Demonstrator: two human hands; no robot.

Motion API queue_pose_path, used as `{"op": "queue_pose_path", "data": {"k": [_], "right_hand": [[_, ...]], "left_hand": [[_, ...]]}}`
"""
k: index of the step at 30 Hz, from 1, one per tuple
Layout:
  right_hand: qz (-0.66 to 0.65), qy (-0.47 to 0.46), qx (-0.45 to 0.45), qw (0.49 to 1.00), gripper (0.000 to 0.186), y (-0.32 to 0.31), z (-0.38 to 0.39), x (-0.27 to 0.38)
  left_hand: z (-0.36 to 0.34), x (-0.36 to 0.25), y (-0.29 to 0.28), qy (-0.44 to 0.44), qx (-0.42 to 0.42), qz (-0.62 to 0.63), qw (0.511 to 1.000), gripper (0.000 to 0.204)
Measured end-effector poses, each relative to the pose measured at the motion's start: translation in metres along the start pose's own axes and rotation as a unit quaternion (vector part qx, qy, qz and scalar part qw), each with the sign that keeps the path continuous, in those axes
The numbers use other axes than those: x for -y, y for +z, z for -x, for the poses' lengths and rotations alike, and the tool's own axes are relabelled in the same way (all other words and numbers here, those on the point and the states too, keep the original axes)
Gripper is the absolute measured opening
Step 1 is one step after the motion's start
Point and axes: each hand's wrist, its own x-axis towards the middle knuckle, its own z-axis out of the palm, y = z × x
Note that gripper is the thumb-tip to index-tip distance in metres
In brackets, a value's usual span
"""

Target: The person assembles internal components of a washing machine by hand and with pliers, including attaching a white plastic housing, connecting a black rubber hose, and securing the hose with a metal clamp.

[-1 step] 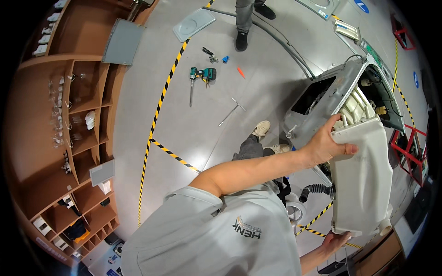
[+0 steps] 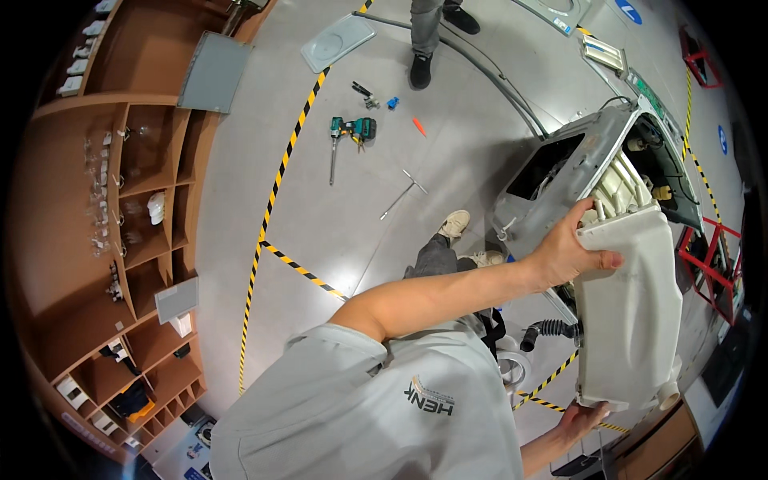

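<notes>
Brown wooden open-fronted shelving (image 2: 60, 272) stands at far left. On the grey floor to its right lie 1 teal-and-black cordless drill (image 2: 354, 128) and, nearer the middle, 1 thin T-handled metal rod (image 2: 398, 201). The left hand (image 2: 562, 250) spreads wide, grasping the top end of 1 long off-white moulded plastic housing (image 2: 628, 312), thumb flat on the visible face. The right hand (image 2: 584, 418) supports its lower end from beneath; its fingers are partly hidden. Between the 2 hands, 1 black corrugated hose (image 2: 556, 329) juts left beside the housing. The housing sits upright in front of 1 tilted grey metal appliance cabinet (image 2: 600, 148), its top near the opening.
</notes>
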Motion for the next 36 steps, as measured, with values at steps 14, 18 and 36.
{"op": "queue_pose_path", "data": {"k": [14, 18, 36], "right_hand": [[-0.041, 0.001, -0.026, 0.999, 0.053, 0.055, 0.026, -0.001], [-0.049, 0.038, 0.008, 0.998, 0.048, 0.061, 0.015, -0.016], [0.067, 0.144, 0.142, 0.977, 0.068, 0.193, 0.023, -0.107]], "left_hand": [[0.025, -0.008, -0.039, -0.023, -0.019, -0.06, 0.998, 0.078], [0.039, -0.009, -0.061, -0.01, -0.061, -0.012, 0.998, 0.068], [0.091, -0.054, -0.219, -0.078, -0.196, -0.03, 0.977, 0.079]]}}
